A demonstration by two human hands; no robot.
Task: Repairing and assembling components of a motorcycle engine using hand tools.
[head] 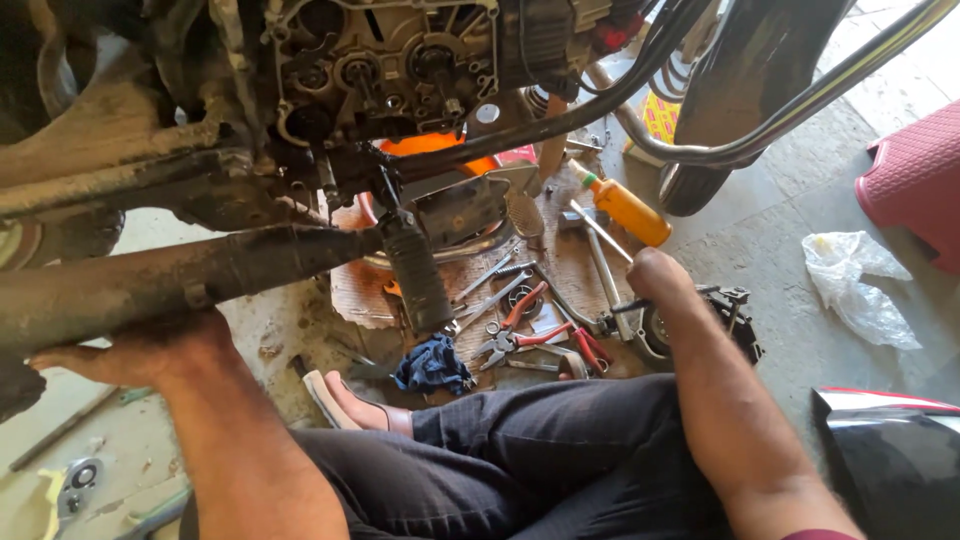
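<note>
I sit on the floor beside a motorcycle with its open engine (385,65) above me. My left hand (135,350) grips the dirty exhaust pipe (200,275) from below, fingers hidden behind it. My right hand (655,275) is a closed fist around a thin dark tool (625,305), whose shaft pokes out to the left. The fist hovers just above a round black engine cover (715,320) lying on the floor. My crossed legs in dark trousers (520,450) fill the bottom middle.
Wrenches (490,280), red-handled pliers (525,320) and a blue rag (432,365) lie on cardboard (360,290). Around them are an orange bottle (630,210), the rubber footpeg (415,270), a tyre (720,90), a plastic bag (860,285), a red stool (915,180) and a glossy panel (890,450).
</note>
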